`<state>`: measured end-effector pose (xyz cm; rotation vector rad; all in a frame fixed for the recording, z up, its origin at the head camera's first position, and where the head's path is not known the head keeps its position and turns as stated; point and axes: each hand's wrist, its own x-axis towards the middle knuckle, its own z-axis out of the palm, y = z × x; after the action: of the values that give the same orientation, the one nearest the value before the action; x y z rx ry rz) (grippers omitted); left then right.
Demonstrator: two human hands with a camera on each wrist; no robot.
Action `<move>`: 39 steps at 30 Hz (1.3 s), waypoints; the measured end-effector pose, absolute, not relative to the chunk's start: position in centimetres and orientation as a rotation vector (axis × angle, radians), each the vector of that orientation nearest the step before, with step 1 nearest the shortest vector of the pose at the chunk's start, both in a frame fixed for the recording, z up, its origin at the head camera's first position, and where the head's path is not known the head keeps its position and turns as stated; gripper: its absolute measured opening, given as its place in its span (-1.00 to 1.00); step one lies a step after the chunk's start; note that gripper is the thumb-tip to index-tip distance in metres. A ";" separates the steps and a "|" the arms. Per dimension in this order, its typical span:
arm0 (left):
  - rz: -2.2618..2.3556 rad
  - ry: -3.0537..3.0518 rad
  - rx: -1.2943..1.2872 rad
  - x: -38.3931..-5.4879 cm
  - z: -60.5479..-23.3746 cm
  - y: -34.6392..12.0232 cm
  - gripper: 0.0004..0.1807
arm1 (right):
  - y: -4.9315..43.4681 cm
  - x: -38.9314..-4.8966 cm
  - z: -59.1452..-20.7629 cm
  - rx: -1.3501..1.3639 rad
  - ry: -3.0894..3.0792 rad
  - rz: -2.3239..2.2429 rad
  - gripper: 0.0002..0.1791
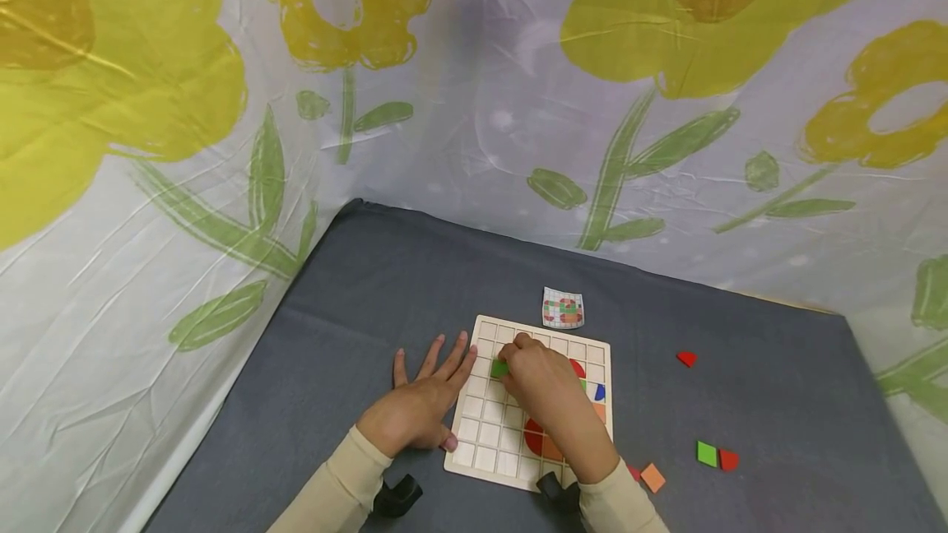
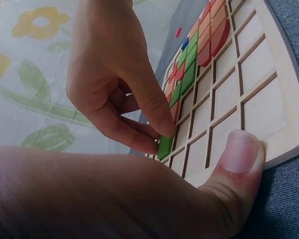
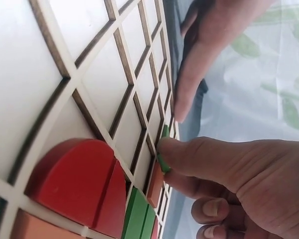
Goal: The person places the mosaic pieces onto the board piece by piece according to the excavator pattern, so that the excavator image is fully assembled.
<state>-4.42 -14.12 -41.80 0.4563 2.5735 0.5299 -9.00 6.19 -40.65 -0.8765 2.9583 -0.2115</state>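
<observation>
A wooden grid board [image 1: 461, 457] lies on the dark grey cloth. With fingers spread, my left hand [image 1: 416, 408] rests at the board's left side, its thumb on the lower left rim in the left wrist view. Over the upper part of the grid, my right hand [image 1: 546, 385] pinches a green tile [image 2: 165, 147] between thumb and fingers, low at a cell near the left side. An orange tile [image 3: 155, 185] sits close beside it. Red rounded pieces [image 3: 70, 181] and green tiles [image 2: 188, 74] fill other cells. My right hand and forearm hide part of the grid in the head view.
Behind the board lies a small printed pattern card [image 1: 563, 308]. To the right are a loose red piece [image 1: 686, 359], a green tile [image 1: 707, 453] beside another red piece [image 1: 729, 460], and an orange tile [image 1: 652, 478]. A flower-printed curtain [image 1: 474, 105] hangs behind the table.
</observation>
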 end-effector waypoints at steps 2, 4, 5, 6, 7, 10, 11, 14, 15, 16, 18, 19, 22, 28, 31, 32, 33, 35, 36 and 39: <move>0.537 2.569 0.458 -4.4 -41.8 -14.1 0.45 | 6.2 -9.0 -40.6 -0.871 2.959 -0.212 -0.74; 0.541 2.567 0.460 -4.4 -41.8 -14.1 0.46 | 6.2 -9.0 -40.6 -0.867 2.959 -0.207 -0.74; 0.542 2.567 0.460 -4.4 -41.8 -14.1 0.46 | 6.2 -9.0 -40.6 -0.865 2.959 -0.205 -0.73; 0.543 2.566 0.462 -4.4 -41.8 -14.1 0.46 | 6.2 -9.0 -40.6 -0.864 2.957 -0.204 -0.73; 0.540 2.567 0.464 -4.4 -41.8 -14.1 0.45 | 6.1 -9.0 -40.6 -0.864 2.954 -0.204 -0.72; 0.535 2.571 0.466 -4.4 -41.8 -14.1 0.45 | 6.2 -9.0 -40.5 -0.853 2.941 -0.218 -0.68; 0.537 2.571 0.466 -4.4 -41.8 -14.0 0.45 | 6.2 -9.1 -40.5 -0.833 2.936 -0.227 -0.67; 0.545 2.569 0.462 -4.4 -41.8 -14.0 0.45 | 6.9 -9.3 -40.1 -0.763 2.924 -0.280 -0.65; 0.548 2.567 0.461 -4.4 -41.8 -14.0 0.45 | 7.3 -9.4 -39.9 -0.738 2.929 -0.302 -0.65; 0.550 2.566 0.459 -4.4 -41.8 -14.0 0.45 | 7.8 -9.6 -39.8 -0.708 2.934 -0.321 -0.66; 0.553 2.566 0.455 -4.4 -41.8 -14.0 0.46 | 9.0 -10.0 -39.6 -0.659 2.950 -0.364 -0.68; 0.557 2.565 0.453 -4.4 -41.8 -14.0 0.46 | 9.8 -10.2 -39.5 -0.630 2.957 -0.390 -0.68; 0.566 2.569 0.447 -4.3 -41.7 -14.1 0.46 | 12.2 -10.8 -39.1 -0.537 2.981 -0.448 -0.67; 0.586 2.559 0.445 -4.3 -41.6 -14.1 0.45 | 17.7 -11.3 -37.7 -0.311 3.049 -0.477 -0.66; 0.579 2.555 0.445 -4.3 -41.6 -14.1 0.45 | 20.1 -11.3 -37.1 -0.206 3.082 -0.483 -0.66; 0.576 2.555 0.446 -4.3 -41.5 -14.1 0.45 | 20.8 -11.2 -37.0 -0.178 3.091 -0.485 -0.66; 0.574 2.556 0.446 -4.3 -41.6 -14.0 0.45 | 21.6 -11.2 -36.9 -0.146 3.094 -0.490 -0.66; 0.572 2.557 0.447 -4.3 -41.5 -14.0 0.45 | 23.1 -11.1 -36.7 -0.095 3.090 -0.495 -0.64; 0.571 2.558 0.450 -4.3 -41.5 -14.0 0.45 | 23.8 -11.0 -36.7 -0.067 3.080 -0.498 -0.63; 0.572 2.554 0.454 -4.3 -41.5 -13.9 0.44 | 25.9 -10.9 -36.6 -0.003 3.029 -0.486 -0.58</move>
<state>-4.32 -13.87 -41.50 0.4540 2.5544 0.5718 -10.92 25.89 -36.58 -0.0034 3.0293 -0.4862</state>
